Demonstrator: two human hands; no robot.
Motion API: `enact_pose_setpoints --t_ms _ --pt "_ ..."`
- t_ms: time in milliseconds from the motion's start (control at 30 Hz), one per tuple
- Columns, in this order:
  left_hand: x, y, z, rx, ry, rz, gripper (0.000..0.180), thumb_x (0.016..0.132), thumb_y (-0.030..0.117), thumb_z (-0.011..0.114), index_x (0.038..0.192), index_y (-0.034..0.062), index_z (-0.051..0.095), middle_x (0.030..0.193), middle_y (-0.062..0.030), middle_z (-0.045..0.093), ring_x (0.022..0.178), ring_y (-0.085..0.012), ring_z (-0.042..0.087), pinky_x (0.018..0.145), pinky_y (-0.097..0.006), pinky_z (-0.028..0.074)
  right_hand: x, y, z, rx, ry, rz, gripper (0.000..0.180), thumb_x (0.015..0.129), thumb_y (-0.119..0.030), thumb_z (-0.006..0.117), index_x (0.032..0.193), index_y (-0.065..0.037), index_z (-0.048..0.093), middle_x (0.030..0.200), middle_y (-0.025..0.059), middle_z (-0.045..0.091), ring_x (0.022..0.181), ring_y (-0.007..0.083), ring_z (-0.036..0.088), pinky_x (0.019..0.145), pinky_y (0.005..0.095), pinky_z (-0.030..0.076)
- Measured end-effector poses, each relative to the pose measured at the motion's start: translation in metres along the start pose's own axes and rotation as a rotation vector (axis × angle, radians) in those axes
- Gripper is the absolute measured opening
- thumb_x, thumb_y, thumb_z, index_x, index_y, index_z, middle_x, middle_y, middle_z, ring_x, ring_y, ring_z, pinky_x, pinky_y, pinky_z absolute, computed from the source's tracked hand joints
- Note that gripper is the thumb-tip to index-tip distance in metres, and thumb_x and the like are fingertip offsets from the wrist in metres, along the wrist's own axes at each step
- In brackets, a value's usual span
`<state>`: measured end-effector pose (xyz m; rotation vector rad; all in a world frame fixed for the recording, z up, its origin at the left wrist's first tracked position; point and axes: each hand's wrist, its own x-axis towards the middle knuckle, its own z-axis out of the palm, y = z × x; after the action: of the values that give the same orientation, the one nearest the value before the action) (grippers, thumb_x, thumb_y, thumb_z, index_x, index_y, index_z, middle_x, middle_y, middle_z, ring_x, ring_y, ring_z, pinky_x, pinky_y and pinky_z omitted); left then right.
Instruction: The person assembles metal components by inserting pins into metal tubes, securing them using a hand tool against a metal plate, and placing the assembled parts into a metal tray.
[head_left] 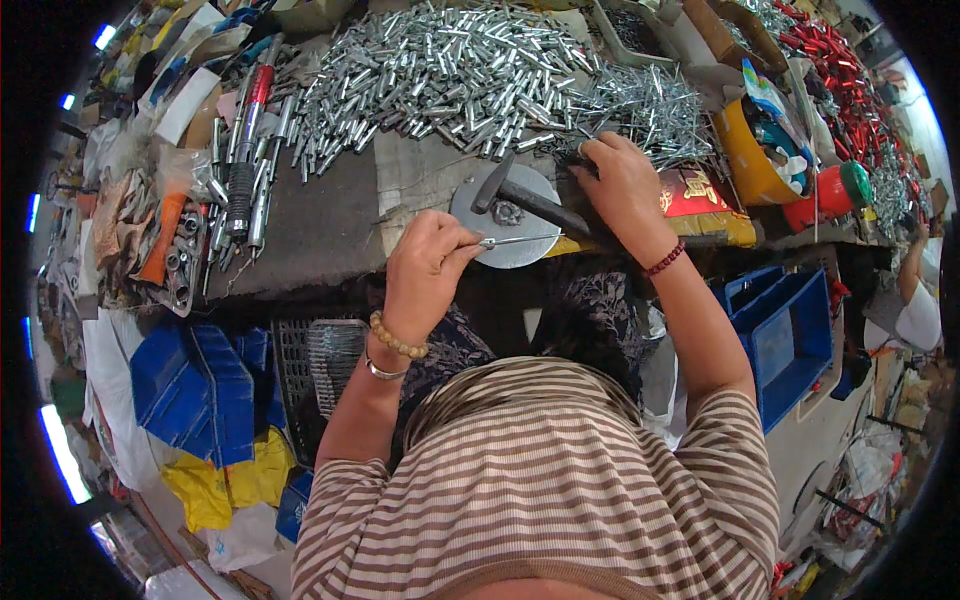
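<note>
My left hand (428, 265) pinches a slim silver metal rod (515, 240) between thumb and fingers. The rod points right across the near part of a round grey metal plate (472, 240). A hammer (535, 203) lies over this plate, its head to the left and its dark handle running to the right. Just beyond the handle's end, my right hand (622, 185) is closed, fingertips bent down at the near edge of the thin metal pins (655, 110). What those fingertips hold, if anything, is too small to make out.
A big heap of silver metal tubes (450, 75) covers the back of the bench. A screwdriver-like tool (242, 190) and an orange-handled tool (163, 240) lie left. A yellow container (755, 155) and red jar (825, 197) stand right. Blue bins (785, 345) sit below.
</note>
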<state>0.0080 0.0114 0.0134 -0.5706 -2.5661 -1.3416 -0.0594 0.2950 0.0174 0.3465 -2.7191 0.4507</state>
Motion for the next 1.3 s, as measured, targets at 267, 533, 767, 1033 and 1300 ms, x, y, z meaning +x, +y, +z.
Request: enact_pose_setpoints --t_ms 267,533,767,1033,1300 --pt "0.002 0.001 -0.002 0.028 -0.011 0.006 0.011 0.086 0.004 0.076 0.097 0.0015 0.075 0.094 -0.0089 0.062 0.088 -0.0243 0.064 0.078 -0.033 0.051 -0.003 -0.019 -0.012 0.046 0.051 -0.034 0.015 0.084 -0.013 0.075 0.095 -0.005 0.068 0.094 0.0128 0.064 0.093 0.0363 0.065 0.082 0.0468 0.054" --pt "0.003 0.000 0.001 0.054 0.034 0.058 0.009 0.083 0.009 0.078 0.091 0.0058 0.074 0.091 -0.0089 0.062 0.087 -0.0301 0.063 0.076 -0.042 0.051 -0.020 -0.082 -0.018 0.389 -0.138 -0.302 0.016 0.083 -0.009 0.074 0.096 -0.005 0.065 0.093 0.0121 0.062 0.095 0.0356 0.063 0.083 0.0465 0.050" --pt "0.001 -0.003 -0.002 0.049 0.017 0.075 0.011 0.083 0.006 0.077 0.093 0.0044 0.072 0.093 -0.0095 0.062 0.088 -0.0293 0.064 0.076 -0.039 0.051 -0.019 -0.089 -0.016 0.406 -0.163 -0.336 0.017 0.083 -0.009 0.074 0.096 -0.005 0.065 0.094 0.0123 0.062 0.095 0.0357 0.063 0.083 0.0471 0.050" --pt "0.003 -0.003 -0.001 0.065 0.019 0.088 0.012 0.083 0.003 0.075 0.094 0.0020 0.070 0.095 -0.0103 0.062 0.088 -0.0285 0.064 0.077 -0.037 0.052 -0.014 -0.088 -0.015 0.389 -0.158 -0.371 0.018 0.081 -0.006 0.072 0.097 -0.004 0.064 0.093 0.0130 0.061 0.094 0.0366 0.063 0.082 0.0473 0.051" --pt "-0.001 -0.009 0.003 0.069 0.073 0.102 0.008 0.083 0.001 0.071 0.090 0.0032 0.070 0.092 -0.0104 0.063 0.089 -0.0320 0.064 0.077 -0.041 0.052 -0.024 -0.104 -0.014 0.132 -0.129 -0.445 0.010 0.083 -0.014 0.066 0.093 -0.010 0.065 0.094 0.0077 0.062 0.093 0.0284 0.063 0.083 0.0422 0.049"
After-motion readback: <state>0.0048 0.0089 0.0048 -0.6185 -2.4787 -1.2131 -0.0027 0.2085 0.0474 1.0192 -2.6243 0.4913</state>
